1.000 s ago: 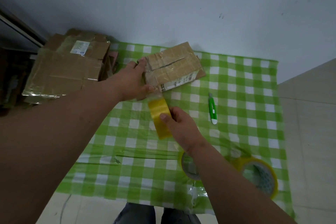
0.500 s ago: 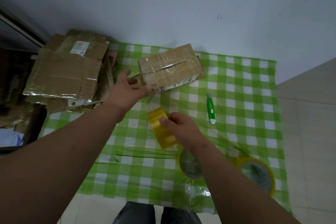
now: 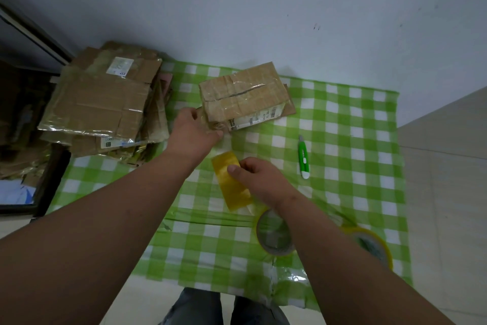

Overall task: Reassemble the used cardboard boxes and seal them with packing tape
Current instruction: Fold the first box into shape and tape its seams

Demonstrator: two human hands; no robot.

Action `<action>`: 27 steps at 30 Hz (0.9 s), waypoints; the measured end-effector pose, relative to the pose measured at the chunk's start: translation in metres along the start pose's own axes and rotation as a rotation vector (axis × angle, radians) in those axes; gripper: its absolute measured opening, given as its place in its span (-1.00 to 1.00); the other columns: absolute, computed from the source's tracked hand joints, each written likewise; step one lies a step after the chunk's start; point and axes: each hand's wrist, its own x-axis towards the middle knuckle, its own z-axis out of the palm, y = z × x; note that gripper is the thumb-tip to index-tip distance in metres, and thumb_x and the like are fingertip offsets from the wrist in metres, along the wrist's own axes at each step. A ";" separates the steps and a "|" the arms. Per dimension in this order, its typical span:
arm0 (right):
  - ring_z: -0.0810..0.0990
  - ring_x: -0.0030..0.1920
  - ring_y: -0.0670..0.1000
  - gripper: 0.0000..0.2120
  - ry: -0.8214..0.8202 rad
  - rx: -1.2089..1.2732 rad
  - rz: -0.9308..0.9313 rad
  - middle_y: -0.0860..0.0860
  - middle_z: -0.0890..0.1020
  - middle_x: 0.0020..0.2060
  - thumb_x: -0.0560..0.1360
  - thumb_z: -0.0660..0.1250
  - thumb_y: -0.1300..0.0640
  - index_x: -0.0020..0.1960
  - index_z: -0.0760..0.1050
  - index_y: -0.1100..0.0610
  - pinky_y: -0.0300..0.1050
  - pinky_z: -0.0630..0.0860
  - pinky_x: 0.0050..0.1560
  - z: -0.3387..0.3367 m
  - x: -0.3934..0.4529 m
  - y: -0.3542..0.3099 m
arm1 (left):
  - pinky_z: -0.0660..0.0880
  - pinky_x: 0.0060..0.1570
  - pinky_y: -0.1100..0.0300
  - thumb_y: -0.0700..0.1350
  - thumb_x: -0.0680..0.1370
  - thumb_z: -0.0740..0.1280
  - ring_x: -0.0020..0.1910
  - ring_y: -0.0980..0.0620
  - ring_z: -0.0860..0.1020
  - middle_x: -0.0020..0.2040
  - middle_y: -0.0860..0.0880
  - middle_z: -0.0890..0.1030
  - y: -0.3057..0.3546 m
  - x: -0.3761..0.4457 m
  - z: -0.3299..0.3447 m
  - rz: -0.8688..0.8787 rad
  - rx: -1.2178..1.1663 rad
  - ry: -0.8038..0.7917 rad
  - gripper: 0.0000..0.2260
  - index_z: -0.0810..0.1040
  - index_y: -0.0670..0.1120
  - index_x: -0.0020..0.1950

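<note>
Box point(image 3: 243, 95) set down; L hand point(image 3: 193, 132) open beside it, R hand point(image 3: 259, 179) pinching tape roll point(image 3: 232, 183).

A green-and-white checked cloth point(image 3: 342, 119) is spread on the pale tiled floor point(image 3: 445, 193), its far edge against the wall. Taking the cloth as landmark: an assembled cardboard box point(image 3: 245, 95) sits on its far middle. A green utility knife point(image 3: 303, 157) lies on its right half, nearer than the box. Two tape rolls lie flat by its near edge, one point(image 3: 275, 236) centre-right, the other point(image 3: 374, 245) at the right corner. A stack of flattened cartons point(image 3: 102, 103) overlaps its far-left corner.
</note>
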 end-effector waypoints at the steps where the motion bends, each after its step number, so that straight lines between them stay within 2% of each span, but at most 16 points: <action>1: 0.42 -0.25 -0.03 -0.69 -0.003 -0.004 -0.004 0.00 0.47 -0.28 0.59 0.30 -0.07 -0.14 0.48 0.18 -0.11 0.34 -0.22 -0.001 0.000 0.000 | 0.41 0.06 0.14 -0.04 0.45 0.52 0.12 0.03 0.47 0.20 0.02 0.44 0.001 0.001 0.000 -0.011 0.004 0.004 -0.35 0.30 -0.11 0.45; 4: 0.41 -0.28 -0.04 -0.70 -0.001 0.003 -0.004 -0.04 0.45 -0.32 0.59 0.31 -0.07 -0.20 0.44 0.12 -0.12 0.34 -0.24 -0.001 0.001 -0.002 | 0.44 0.06 0.13 0.00 0.48 0.48 0.12 0.00 0.52 0.17 0.02 0.51 0.000 0.004 0.002 -0.006 0.035 -0.034 -0.44 0.39 -0.07 0.43; 8: 0.44 -0.22 -0.02 -0.66 0.010 0.004 -0.007 0.02 0.50 -0.24 0.58 0.31 -0.08 -0.05 0.53 0.23 -0.11 0.36 -0.20 -0.002 0.002 -0.002 | 0.38 0.02 0.21 -0.08 0.56 0.40 0.16 0.04 0.50 0.24 0.00 0.57 0.001 0.006 0.004 -0.029 -0.102 -0.157 -0.61 0.51 0.01 0.38; 10: 0.44 -0.21 0.00 -0.61 0.014 -0.003 -0.019 0.05 0.49 -0.22 0.58 0.31 -0.09 -0.01 0.53 0.29 -0.10 0.35 -0.17 -0.002 0.003 -0.003 | 0.41 -0.02 0.18 -0.06 0.56 0.41 0.20 0.02 0.49 0.26 0.02 0.57 0.002 0.009 0.004 -0.127 -0.173 -0.210 -0.64 0.52 0.02 0.36; 13: 0.44 -0.21 0.01 -0.58 0.010 0.007 -0.018 0.06 0.49 -0.23 0.58 0.31 -0.10 0.00 0.52 0.30 -0.09 0.36 -0.16 -0.003 0.003 -0.002 | 0.49 0.09 0.04 0.01 0.53 0.44 0.23 -0.02 0.47 0.27 0.01 0.53 0.001 0.006 0.002 -0.377 -0.285 -0.230 -0.65 0.56 -0.04 0.29; 17: 0.47 -0.20 0.00 -0.66 -0.001 0.034 -0.008 0.02 0.53 -0.22 0.56 0.33 -0.12 -0.10 0.53 0.18 -0.06 0.44 -0.09 -0.003 0.004 0.000 | 0.52 0.03 0.04 0.10 0.48 0.46 0.10 -0.02 0.55 0.13 -0.02 0.58 -0.015 -0.004 -0.002 -0.480 -0.399 -0.258 -0.63 0.58 -0.05 0.21; 19: 0.50 -0.17 0.01 -0.63 -0.007 0.010 -0.006 0.06 0.57 -0.18 0.56 0.33 -0.13 -0.06 0.55 0.21 0.00 0.49 -0.05 -0.003 0.004 0.000 | 0.53 0.05 0.03 0.04 0.50 0.46 0.05 -0.04 0.58 0.02 -0.04 0.62 -0.022 -0.010 -0.004 -0.494 -0.467 -0.341 -0.75 0.60 -0.05 0.08; 21: 0.55 -0.14 0.04 -0.59 -0.010 -0.004 -0.002 0.12 0.62 -0.12 0.57 0.32 -0.12 0.01 0.57 0.26 0.04 0.53 0.02 -0.005 0.002 -0.002 | 0.55 0.07 0.03 -0.14 0.52 0.44 0.05 -0.05 0.60 -0.04 -0.05 0.66 -0.027 -0.015 -0.004 -0.465 -0.495 -0.363 -0.92 0.60 -0.08 -0.02; 23: 0.61 -0.10 0.14 -0.60 0.063 0.007 -0.001 0.17 0.66 -0.11 0.57 0.31 -0.10 -0.01 0.58 0.28 0.07 0.54 0.04 -0.009 0.003 -0.001 | 0.56 0.04 0.04 -0.27 0.51 0.42 0.01 -0.05 0.61 -0.10 -0.06 0.67 -0.029 -0.018 -0.002 -0.432 -0.488 -0.325 -0.93 0.59 -0.12 -0.07; 27: 0.56 -0.12 0.12 -0.75 0.439 -0.181 0.003 0.10 0.60 -0.17 0.59 0.27 0.05 0.00 0.58 0.24 -0.11 0.40 -0.17 -0.025 0.014 0.022 | 0.58 0.03 0.04 -0.28 0.52 0.42 -0.02 -0.05 0.62 -0.08 -0.09 0.67 -0.030 -0.018 0.003 -0.401 -0.465 -0.266 -0.95 0.60 -0.17 -0.07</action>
